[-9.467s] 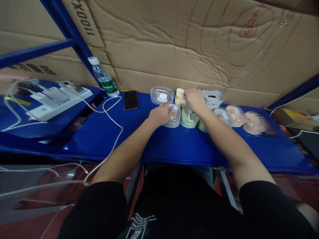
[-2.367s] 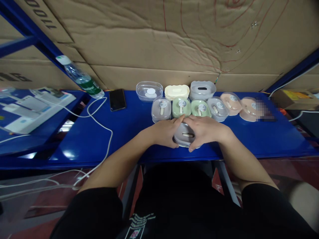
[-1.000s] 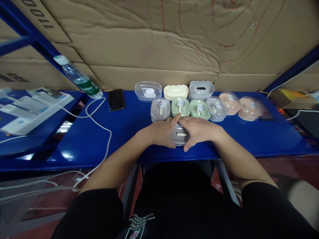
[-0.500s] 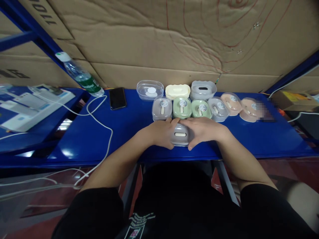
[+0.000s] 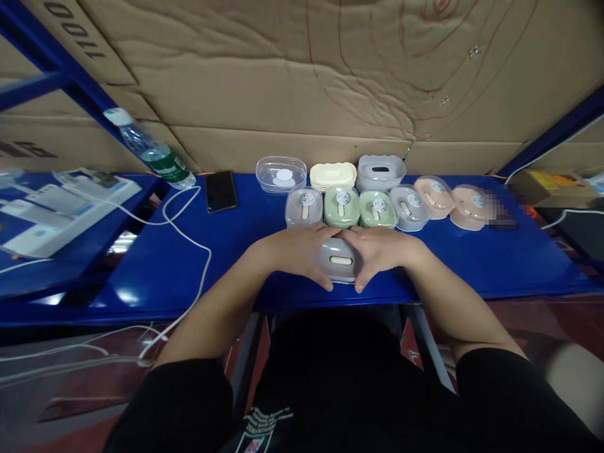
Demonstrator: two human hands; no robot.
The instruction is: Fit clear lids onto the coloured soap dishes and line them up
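Near the table's front edge sits a grey plastic box [image 5: 340, 267] with a clear cover and a pale bar across its middle. My left hand [image 5: 302, 255] is closed around its left side, thumb at the front corner. On the right side my right hand [image 5: 381, 251] grips the same box, its thumb also low at the front. Just beyond my fingers stand a covered grey box [image 5: 304, 214] and two green boxes [image 5: 340, 215], [image 5: 377, 217], each with a round label. Another covered grey box [image 5: 411, 217] and two peach boxes [image 5: 431, 204], [image 5: 472, 217] continue the row rightward.
Behind the row are stacked clear covers [image 5: 268, 173], cream trays [image 5: 325, 182] and grey trays [image 5: 377, 179]. A phone [image 5: 221, 192], a water bottle [image 5: 165, 163] and a white cable [image 5: 207, 251] lie to the left. A cardboard wall [image 5: 245, 75] closes off the back of the blue table [image 5: 155, 270].
Both hands stay around the grey box, and the left thumb sits slightly lower along its front. The whole view has shifted a little; the other boxes keep their places.
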